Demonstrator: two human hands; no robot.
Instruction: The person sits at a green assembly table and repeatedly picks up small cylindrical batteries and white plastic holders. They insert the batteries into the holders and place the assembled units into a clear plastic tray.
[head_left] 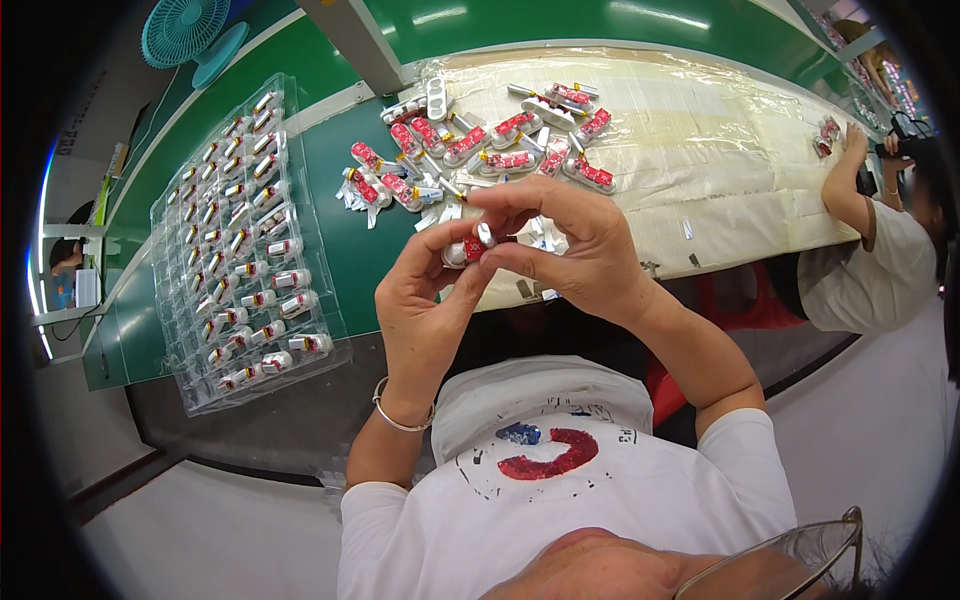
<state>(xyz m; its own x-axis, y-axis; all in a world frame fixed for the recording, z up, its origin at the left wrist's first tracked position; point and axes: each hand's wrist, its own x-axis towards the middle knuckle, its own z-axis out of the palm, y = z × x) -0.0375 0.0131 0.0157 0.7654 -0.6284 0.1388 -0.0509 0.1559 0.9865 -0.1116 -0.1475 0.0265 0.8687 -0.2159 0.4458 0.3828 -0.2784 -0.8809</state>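
Note:
My left hand (428, 275) pinches a small white plastic shell with a red circuit board (464, 250) between thumb and fingers, in front of my chest. At its right end, a shiny silver cylinder (487, 234) shows between the thumb and forefinger of my right hand (570, 235), which curls in close. My fingers partly hide both parts. Just beyond my hands lies a loose pile of similar white shells with red boards (466, 146), several with silver cylinders and yellow bits beside them.
To the left, a clear plastic tray (318, 265) holds rows of similar pieces on the green table (345, 215). Cream sheeting (700, 170) covers the table on the right. A turquoise fan (186, 32) stands far left, and a metal post (355, 45) rises behind. Another person's arm (848, 190) rests at far right.

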